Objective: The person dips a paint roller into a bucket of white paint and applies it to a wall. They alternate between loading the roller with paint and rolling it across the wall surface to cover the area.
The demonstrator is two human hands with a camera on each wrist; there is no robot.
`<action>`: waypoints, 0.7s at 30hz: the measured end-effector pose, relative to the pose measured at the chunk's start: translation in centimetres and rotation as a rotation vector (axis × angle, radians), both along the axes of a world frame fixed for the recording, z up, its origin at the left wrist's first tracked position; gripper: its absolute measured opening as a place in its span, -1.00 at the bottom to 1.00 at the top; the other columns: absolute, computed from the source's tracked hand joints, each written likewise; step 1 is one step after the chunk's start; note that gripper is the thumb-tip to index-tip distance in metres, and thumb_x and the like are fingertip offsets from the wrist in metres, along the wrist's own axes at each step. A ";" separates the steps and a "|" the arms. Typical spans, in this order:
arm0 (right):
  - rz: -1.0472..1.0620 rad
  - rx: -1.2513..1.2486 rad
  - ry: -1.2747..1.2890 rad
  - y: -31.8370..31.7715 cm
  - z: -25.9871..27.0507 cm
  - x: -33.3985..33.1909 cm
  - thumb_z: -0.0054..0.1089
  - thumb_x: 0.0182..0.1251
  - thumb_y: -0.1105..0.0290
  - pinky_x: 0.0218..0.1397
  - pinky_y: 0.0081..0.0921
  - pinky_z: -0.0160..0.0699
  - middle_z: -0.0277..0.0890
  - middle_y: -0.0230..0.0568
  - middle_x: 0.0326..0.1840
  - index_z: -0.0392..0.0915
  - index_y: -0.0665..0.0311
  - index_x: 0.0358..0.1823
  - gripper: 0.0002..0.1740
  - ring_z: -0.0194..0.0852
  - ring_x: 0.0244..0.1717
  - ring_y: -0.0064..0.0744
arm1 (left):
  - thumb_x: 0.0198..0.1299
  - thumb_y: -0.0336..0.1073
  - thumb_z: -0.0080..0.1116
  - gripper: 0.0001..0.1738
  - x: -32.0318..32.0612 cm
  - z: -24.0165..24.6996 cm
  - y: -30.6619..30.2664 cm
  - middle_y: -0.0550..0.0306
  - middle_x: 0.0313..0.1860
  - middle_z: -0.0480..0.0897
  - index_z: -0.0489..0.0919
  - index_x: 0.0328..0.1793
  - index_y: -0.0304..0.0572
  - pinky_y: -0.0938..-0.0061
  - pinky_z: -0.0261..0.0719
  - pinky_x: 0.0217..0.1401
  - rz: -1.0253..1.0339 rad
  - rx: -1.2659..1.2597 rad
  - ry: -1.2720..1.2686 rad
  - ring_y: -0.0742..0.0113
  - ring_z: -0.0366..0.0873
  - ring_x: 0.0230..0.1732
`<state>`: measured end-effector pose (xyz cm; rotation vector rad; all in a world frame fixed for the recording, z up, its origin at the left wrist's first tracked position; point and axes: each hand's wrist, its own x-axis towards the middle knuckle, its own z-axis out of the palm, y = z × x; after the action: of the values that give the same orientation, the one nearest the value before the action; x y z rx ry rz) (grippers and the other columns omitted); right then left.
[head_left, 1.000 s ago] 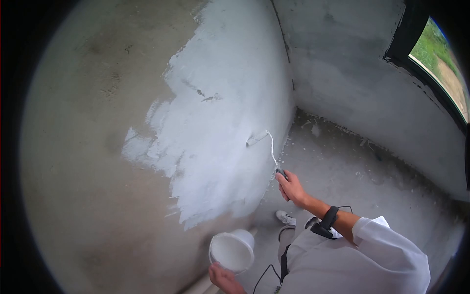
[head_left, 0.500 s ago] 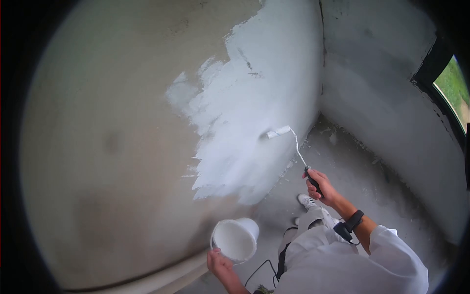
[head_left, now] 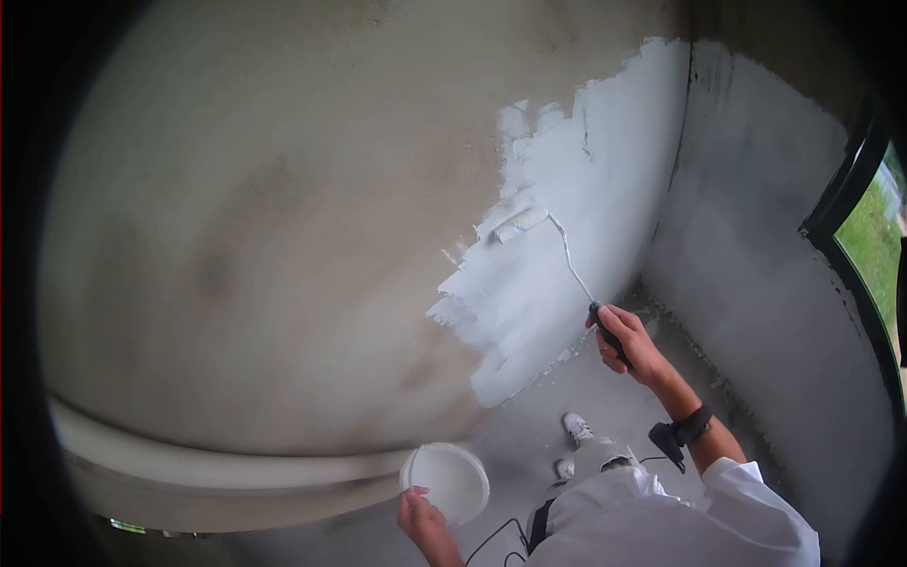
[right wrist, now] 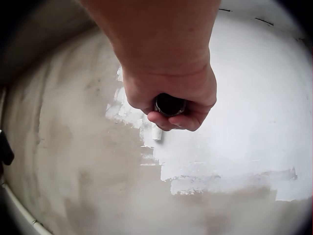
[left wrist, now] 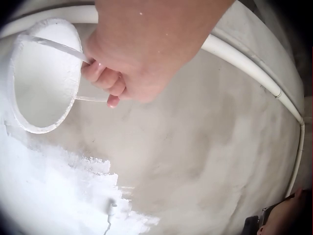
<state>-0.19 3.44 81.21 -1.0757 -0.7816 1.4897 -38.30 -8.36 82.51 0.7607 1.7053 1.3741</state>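
Note:
My right hand [head_left: 631, 348] grips the black handle of a paint roller [head_left: 521, 225], fingers wrapped round it. The white roller sleeve lies against the wall at the left edge of the white paint patch [head_left: 605, 170]. In the right wrist view, the handle's dark butt end [right wrist: 169, 104] shows within the curled right hand [right wrist: 171, 73], and part of the sleeve [right wrist: 156, 133] appears below. My left hand [head_left: 423, 520] holds a white bucket [head_left: 484, 475] by its thin bail handle [left wrist: 58, 46]. Whitish paint is inside the bucket, which hangs beside the left fingers.
Bare grey-brown wall [head_left: 312, 246] spreads left of the paint. A thick pale pipe [head_left: 236, 470] runs low along it. At the right stand an adjoining grey wall [head_left: 756, 180] and a dark window frame [head_left: 841, 189]. My shoes [head_left: 576, 427] are on the concrete floor.
My head view has swung left. The roller has travelled leftward and up across the paint to its left edge. The bucket stays in my left hand.

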 end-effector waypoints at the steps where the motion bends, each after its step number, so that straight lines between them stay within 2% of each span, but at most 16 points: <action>1: 0.007 0.034 -0.010 0.3 0.8 -0.3 -0.20 0.62 0.02 -0.74 -0.66 0.02 0.17 -0.45 -0.65 0.42 0.34 -0.13 -0.54 -0.02 -0.82 -0.67 | 0.46 -0.09 -0.05 -0.69 -0.2 0.1 -0.9 0.49 -0.69 0.05 0.48 -0.27 -0.12 0.61 -0.23 -0.64 0.011 -0.001 0.000 0.69 -0.11 -0.69; 7: 0.034 -0.126 -0.181 -0.1 -0.5 -0.2 -0.13 0.57 -0.01 -0.73 -0.61 0.02 0.18 -0.48 -0.64 0.39 0.23 -0.23 -0.57 0.05 -0.77 -0.67 | 0.45 -0.12 -0.04 -0.71 -2.3 0.0 -5.1 0.52 -0.67 0.08 0.49 -0.30 -0.08 0.63 -0.24 -0.62 0.057 0.028 -0.043 0.71 -0.11 -0.68; 10: 0.007 -0.095 -0.293 0.0 2.1 0.3 -0.13 0.57 0.02 -0.73 -0.59 -0.04 0.16 -0.48 -0.66 0.33 0.18 -0.32 -0.60 0.00 -0.78 -0.65 | 0.44 -0.18 0.07 -0.76 -5.4 -3.3 -7.0 0.48 -0.68 0.19 0.63 -0.17 -0.15 0.64 -0.11 -0.68 0.091 0.089 -0.076 0.67 0.05 -0.71; 13: 0.060 -0.086 -0.117 0.6 2.4 1.1 -0.13 0.56 0.00 -0.73 -0.56 -0.07 0.12 -0.48 -0.68 0.31 0.15 -0.36 -0.59 -0.04 -0.78 -0.65 | 0.44 -0.20 0.06 -0.77 -5.9 -3.3 -8.3 0.48 -0.69 0.18 0.62 -0.18 -0.15 0.64 -0.10 -0.69 0.116 0.069 -0.078 0.67 0.04 -0.72; 15: 0.046 -0.115 -0.212 0.2 2.1 0.6 -0.12 0.56 -0.03 -0.71 -0.56 -0.06 0.13 -0.47 -0.67 0.29 0.14 -0.39 -0.56 -0.02 -0.76 -0.65 | 0.44 -0.20 0.05 -0.77 -6.1 -3.7 -8.5 0.48 -0.69 0.18 0.62 -0.19 -0.15 0.64 -0.10 -0.69 0.090 0.088 -0.050 0.67 0.04 -0.73; 19: 0.068 -0.148 -0.219 0.0 0.7 1.1 -0.06 0.54 -0.02 -0.70 -0.57 -0.03 0.12 -0.48 -0.67 0.29 0.13 -0.41 -0.57 -0.01 -0.75 -0.64 | 0.45 -0.20 0.02 -0.75 -8.0 -6.5 -7.9 0.48 -0.70 0.18 0.61 -0.20 -0.16 0.65 -0.11 -0.70 0.015 0.149 -0.007 0.67 0.05 -0.74; 20: 0.084 -0.124 -0.206 -0.3 0.2 1.1 -0.04 0.54 -0.02 -0.71 -0.56 -0.04 0.12 -0.49 -0.67 0.27 0.12 -0.43 -0.56 -0.02 -0.75 -0.65 | 0.46 -0.20 0.01 -0.75 -6.5 -3.5 -8.6 0.48 -0.70 0.19 0.61 -0.20 -0.15 0.65 -0.11 -0.70 0.027 0.140 -0.063 0.68 0.05 -0.74; 21: 0.100 -0.124 -0.166 -0.8 -0.2 1.0 -0.04 0.54 -0.02 -0.71 -0.56 -0.05 0.10 -0.50 -0.67 0.25 0.11 -0.44 -0.55 -0.03 -0.76 -0.64 | 0.46 -0.20 0.01 -0.75 -6.5 -3.3 -8.8 0.48 -0.70 0.19 0.61 -0.20 -0.15 0.65 -0.11 -0.70 0.024 0.142 -0.054 0.68 0.05 -0.74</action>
<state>0.76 2.66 80.99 -1.2825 -0.8786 1.5640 -44.81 -17.18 79.25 0.7772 1.5927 1.5316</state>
